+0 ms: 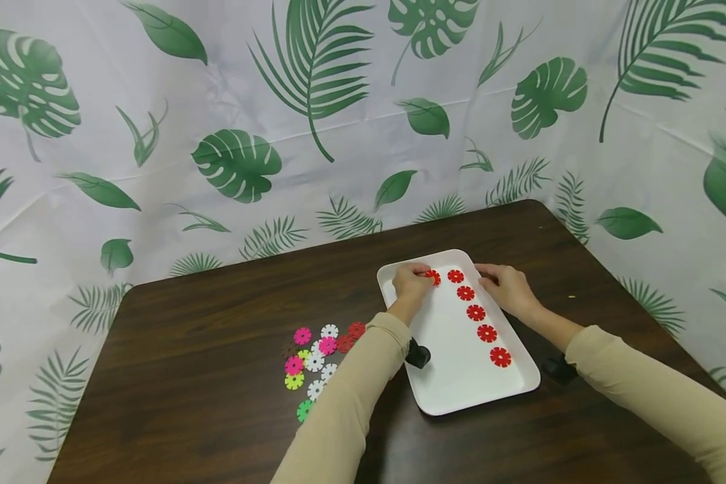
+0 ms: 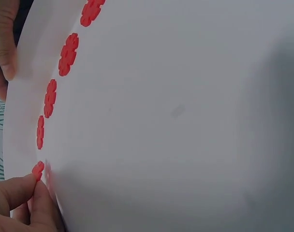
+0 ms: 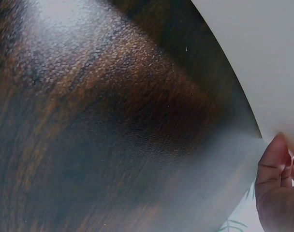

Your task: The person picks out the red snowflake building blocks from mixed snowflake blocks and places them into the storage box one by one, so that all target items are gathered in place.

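A red notched disc (image 1: 433,277) is pinched between the thumb and fingertips of my left hand (image 1: 413,284), over the far end of a white tray (image 1: 448,376). The left wrist view shows that disc (image 2: 38,170) tilted up on edge. Several more red discs (image 1: 475,312) lie in a row along the tray's right side. My right hand (image 1: 508,288) grips the tray's right rim near its far corner. In the right wrist view, the thumb of this hand (image 3: 277,183) is against the tray edge, with the other fingers partly out of frame.
Left of the tray, a loose group of pink, white, yellow, green and red discs (image 1: 314,361) lies on the dark wooden table (image 1: 206,376). My left forearm partly covers it. A leaf-patterned cloth (image 1: 351,107) hangs behind the table and at its sides.
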`<state>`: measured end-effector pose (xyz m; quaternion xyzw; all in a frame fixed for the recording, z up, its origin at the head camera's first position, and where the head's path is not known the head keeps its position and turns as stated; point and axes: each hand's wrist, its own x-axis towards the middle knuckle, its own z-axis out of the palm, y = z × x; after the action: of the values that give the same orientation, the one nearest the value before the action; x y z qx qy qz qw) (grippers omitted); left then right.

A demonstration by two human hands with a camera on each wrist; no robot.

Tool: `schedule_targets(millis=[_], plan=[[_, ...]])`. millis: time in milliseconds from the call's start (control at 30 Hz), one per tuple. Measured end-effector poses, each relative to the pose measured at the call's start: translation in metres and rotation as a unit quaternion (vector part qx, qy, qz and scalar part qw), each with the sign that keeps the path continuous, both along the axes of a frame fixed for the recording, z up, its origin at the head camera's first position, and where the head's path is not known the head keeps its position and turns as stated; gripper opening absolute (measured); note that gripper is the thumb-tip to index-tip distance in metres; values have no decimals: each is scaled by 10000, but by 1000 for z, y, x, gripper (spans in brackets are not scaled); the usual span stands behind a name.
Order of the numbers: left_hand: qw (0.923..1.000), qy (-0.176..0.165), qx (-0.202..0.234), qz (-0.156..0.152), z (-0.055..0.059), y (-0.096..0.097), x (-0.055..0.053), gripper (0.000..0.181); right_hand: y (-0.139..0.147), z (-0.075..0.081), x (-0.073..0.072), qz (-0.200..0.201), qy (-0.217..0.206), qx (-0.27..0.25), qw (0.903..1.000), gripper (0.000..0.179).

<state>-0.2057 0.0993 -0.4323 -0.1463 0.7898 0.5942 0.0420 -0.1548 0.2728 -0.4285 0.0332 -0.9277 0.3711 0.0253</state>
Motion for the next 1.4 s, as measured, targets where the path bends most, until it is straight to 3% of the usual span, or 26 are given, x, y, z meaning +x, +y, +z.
schedule_targets(millis=[333,1033,1200,1400], plan=[[9984,316,-474,11,-2,3,1,22,1,0,0,8,-48,-73,10000,42],[9976,386,-540,212,1,-3,6,28,0,-2,1,-30,-31,-71,10000,42],[9980,396,-438,210,6,-8,8,28,-1,0,1,-33,-133,-81,9999,42],[9990,433,58,65,18,-16,12,29,1,5,0,-58,-241,-65,9997,42]])
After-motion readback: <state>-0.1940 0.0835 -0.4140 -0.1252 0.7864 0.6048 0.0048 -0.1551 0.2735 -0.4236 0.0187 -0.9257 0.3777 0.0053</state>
